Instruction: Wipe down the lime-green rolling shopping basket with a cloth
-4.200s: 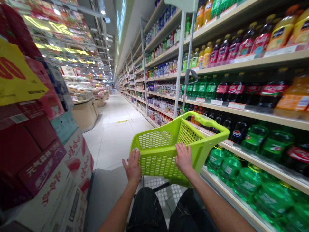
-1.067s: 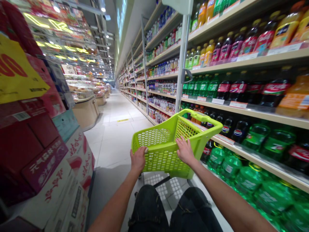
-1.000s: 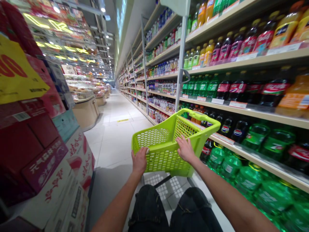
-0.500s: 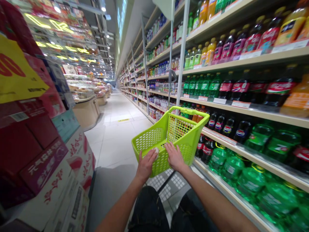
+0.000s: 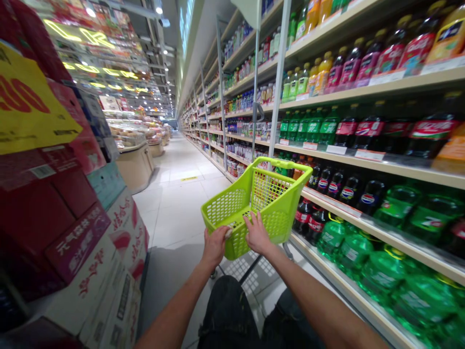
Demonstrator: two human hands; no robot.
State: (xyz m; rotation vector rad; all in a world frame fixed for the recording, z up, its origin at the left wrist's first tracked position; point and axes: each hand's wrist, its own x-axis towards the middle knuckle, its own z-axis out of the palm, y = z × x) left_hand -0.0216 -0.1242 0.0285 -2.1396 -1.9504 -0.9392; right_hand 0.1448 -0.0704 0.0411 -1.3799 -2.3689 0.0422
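Observation:
A lime-green plastic shopping cart [image 5: 272,213] with perforated walls stands in front of my knees, angled toward the shelves. My left hand [image 5: 215,247] is closed at the near-left corner of its rim, fingers pinched on a small white wad [image 5: 228,233] that looks like tissue or cloth; most of it is hidden. To the right, my right hand [image 5: 258,235] grips the same near rim, its fingers over the top edge and the rest of the hand outside. The cart's basket floor shows green with holes.
Drink shelves [image 5: 363,150] run along the right, with big green bottles [image 5: 378,269] at the bottom. Stacked drink cartons [image 5: 83,286] and a yellow price sign [image 5: 32,106] stand close on the left. A tiled aisle [image 5: 174,203] leads ahead past a round display counter [image 5: 134,165].
My right hand has shifted slightly left on the rim and its fingers are less spread. My left hand has curled more around the corner. The view has turned slightly left.

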